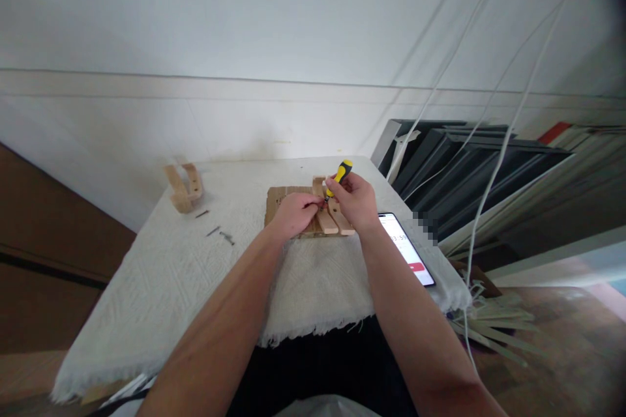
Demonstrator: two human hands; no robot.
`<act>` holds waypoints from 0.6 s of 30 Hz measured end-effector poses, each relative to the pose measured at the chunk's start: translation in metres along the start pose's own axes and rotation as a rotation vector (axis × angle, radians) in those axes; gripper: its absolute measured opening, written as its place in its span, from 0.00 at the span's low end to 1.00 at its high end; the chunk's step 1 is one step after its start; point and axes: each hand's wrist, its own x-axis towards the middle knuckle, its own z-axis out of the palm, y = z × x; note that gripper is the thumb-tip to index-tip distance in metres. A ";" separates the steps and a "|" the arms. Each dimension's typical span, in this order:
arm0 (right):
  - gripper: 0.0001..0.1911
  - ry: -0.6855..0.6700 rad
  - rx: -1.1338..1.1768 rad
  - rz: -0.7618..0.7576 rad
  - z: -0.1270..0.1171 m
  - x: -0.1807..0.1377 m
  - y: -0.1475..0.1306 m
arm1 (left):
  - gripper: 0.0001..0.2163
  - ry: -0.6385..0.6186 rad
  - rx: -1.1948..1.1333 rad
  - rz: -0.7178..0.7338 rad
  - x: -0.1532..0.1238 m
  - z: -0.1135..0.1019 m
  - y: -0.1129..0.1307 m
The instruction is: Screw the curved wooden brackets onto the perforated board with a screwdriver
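Currently right hand (356,199) grips screwdriver (343,171), tilted; left hand (296,212) bunched near its tip, held item unclear. Wooden parts (328,222) on cardboard (274,199), toward table's (171,273) far edge. Off-axis push could skid tip into left hand.

Flat brown cardboard (270,203): on the white woven tablecloth (171,300).
Curved pale-wood pieces (327,222): on the cardboard's right side.
Curved light-wood frame (182,202): far left on the tablecloth.
Thin grey metal fasteners (227,238): between frame and cardboard.
Black-edged rectangular phone (407,249): right of the cardboard.
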 end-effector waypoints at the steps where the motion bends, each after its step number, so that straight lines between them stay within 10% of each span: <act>1: 0.19 -0.003 0.005 0.003 0.000 0.000 0.001 | 0.16 0.001 -0.003 0.002 0.000 0.000 0.000; 18: 0.17 -0.281 0.028 -0.086 -0.010 0.003 0.012 | 0.14 0.024 0.001 0.068 -0.001 0.001 -0.004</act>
